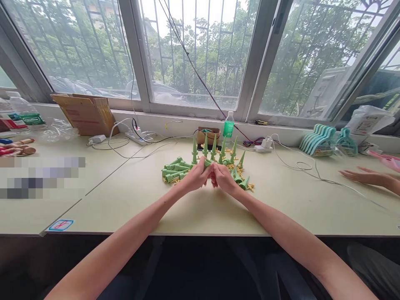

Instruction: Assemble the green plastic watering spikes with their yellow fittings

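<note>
My left hand point(196, 174) and my right hand point(223, 176) meet above the table, fingers closed around a green plastic watering-spike part point(207, 163). Fingers cover most of that part. Behind the hands, several green pointed spikes point(222, 152) stand upright in a row with small yellow pieces on them. A heap of green tubular pieces point(173, 171) lies beside my left hand. To the right of my right hand, loose green cones point(244, 183) lie among small yellow plastic pieces point(250, 186).
At the back stand a small cardboard box point(208, 135), a green-labelled bottle point(228, 126) and a larger carton point(86, 114). White cables point(315, 173) and a power strip point(139, 135) lie across the table. Another person's hand point(370, 176) is at right, near turquoise hangers point(318, 141).
</note>
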A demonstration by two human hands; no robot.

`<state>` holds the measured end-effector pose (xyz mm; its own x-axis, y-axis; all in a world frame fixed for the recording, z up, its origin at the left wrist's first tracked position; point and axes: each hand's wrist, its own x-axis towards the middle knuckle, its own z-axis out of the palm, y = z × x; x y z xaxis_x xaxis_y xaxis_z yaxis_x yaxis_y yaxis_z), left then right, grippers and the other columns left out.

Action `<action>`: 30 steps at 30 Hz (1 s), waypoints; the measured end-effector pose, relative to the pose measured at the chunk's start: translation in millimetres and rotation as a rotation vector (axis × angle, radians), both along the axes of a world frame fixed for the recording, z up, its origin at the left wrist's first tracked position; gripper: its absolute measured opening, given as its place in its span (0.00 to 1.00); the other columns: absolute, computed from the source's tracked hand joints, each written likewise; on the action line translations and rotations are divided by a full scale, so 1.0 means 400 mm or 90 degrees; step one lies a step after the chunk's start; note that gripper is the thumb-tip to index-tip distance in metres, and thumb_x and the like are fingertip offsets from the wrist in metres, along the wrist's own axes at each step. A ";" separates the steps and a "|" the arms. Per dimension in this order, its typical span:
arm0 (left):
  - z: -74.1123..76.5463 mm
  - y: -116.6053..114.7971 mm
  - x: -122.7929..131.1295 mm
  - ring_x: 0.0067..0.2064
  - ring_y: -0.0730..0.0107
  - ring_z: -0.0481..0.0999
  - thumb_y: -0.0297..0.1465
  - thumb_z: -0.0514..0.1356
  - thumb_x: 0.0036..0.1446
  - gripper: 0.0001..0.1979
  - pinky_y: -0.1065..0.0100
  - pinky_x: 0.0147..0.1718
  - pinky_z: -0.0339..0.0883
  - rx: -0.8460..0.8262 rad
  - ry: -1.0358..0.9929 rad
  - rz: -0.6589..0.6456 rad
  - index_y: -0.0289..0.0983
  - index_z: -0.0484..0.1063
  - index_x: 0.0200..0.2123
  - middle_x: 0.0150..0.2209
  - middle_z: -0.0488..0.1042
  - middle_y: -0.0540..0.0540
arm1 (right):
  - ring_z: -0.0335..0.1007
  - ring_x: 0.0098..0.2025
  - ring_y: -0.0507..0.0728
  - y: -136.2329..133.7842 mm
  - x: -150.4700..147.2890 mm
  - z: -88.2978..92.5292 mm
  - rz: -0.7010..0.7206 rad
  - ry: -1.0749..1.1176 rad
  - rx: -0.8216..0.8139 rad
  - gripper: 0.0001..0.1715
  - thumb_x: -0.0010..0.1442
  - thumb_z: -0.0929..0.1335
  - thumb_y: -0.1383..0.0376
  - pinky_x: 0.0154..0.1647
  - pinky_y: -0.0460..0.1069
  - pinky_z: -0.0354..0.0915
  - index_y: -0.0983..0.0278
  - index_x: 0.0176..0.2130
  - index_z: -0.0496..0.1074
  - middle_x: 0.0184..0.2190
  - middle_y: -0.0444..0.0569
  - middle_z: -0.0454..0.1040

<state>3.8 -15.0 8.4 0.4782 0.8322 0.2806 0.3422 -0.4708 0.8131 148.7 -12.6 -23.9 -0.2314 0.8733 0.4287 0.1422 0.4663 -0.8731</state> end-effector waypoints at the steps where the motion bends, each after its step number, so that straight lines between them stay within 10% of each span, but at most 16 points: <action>1: -0.002 0.001 0.000 0.18 0.72 0.66 0.48 0.49 0.61 0.17 0.74 0.14 0.58 -0.007 -0.001 -0.005 0.41 0.53 0.36 0.19 0.66 0.56 | 0.59 0.12 0.48 0.001 0.000 -0.001 -0.007 0.008 -0.004 0.32 0.65 0.55 0.45 0.14 0.44 0.56 0.63 0.21 0.59 0.13 0.41 0.63; 30: -0.024 0.013 -0.004 0.17 0.73 0.66 0.51 0.45 0.63 0.22 0.73 0.16 0.62 -0.016 -0.023 -0.054 0.41 0.53 0.49 0.18 0.67 0.56 | 0.55 0.10 0.48 -0.012 -0.004 0.017 -0.072 0.008 0.028 0.36 0.67 0.56 0.49 0.17 0.46 0.57 0.62 0.12 0.56 0.08 0.42 0.57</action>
